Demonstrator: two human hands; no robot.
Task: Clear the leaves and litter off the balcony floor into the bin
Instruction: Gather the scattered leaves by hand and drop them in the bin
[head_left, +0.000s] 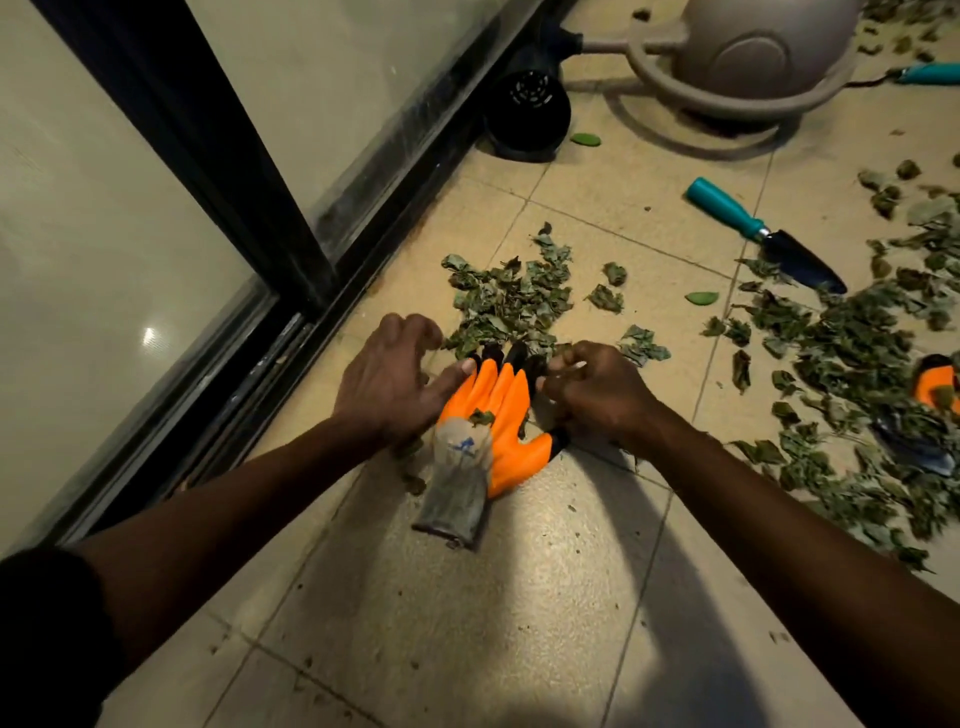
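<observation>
**Risk: leaves scatter, or go into the door track, before the gloves are on**

Both hands are bare, over the orange glove (498, 415) lying flat on the balcony floor (519, 597), cuff toward the person.
- Left hand (387, 376): fingers (415, 327) arched and spread, gripping nothing, thumb resting on the glove.
- Right hand (597, 395): fingers curled tight at the glove's far edge. Can't tell if they pinch glove, leaf or nothing.

Leaves: a small pile (514, 296) touches the glove's fingertips, and a bigger spread (852, 353) lies to the right. Bin not in view.

Failure modes, my read:
- Lifting the glove flicks off the bits lying on it and drags the pile apart.
- The pile sits near the door track (291, 332). A careless push sends crumbs in there, hard to get out.
- The trowel (769, 239) lies between the two patches, so scooping bare-handed near it risks the blade.
- The second glove (935, 387) is half buried at the right edge and could get binned with the litter.
- The leaves look dry, so squeezing likely crumbles them.
</observation>
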